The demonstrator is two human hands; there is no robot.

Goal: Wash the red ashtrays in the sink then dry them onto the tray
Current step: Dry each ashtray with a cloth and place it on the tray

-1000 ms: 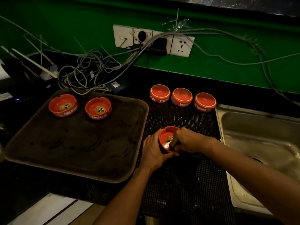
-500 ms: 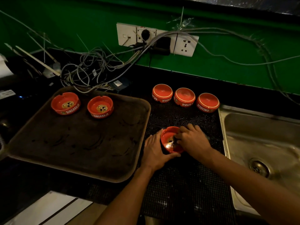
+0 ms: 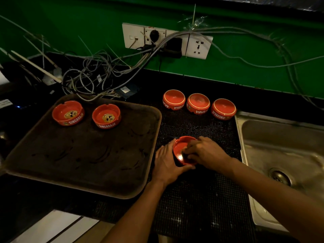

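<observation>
red ashtray [image 3: 180, 151] on mat [image 3: 198, 127], left hand [image 3: 167, 163] gripping its side, right hand [image 3: 206, 153] fingers curled inside, grip unclear, 2 ashtrays on tray [image 3: 84, 155]

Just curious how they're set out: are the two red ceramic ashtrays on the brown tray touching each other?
Apart. The head view shows a strip of dark tray between the left red ashtray and the right one.

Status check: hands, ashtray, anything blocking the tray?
Left hand grips ashtray on mat; right hand rubs inside it. Tray holds two ashtrays, path unblocked.
</observation>
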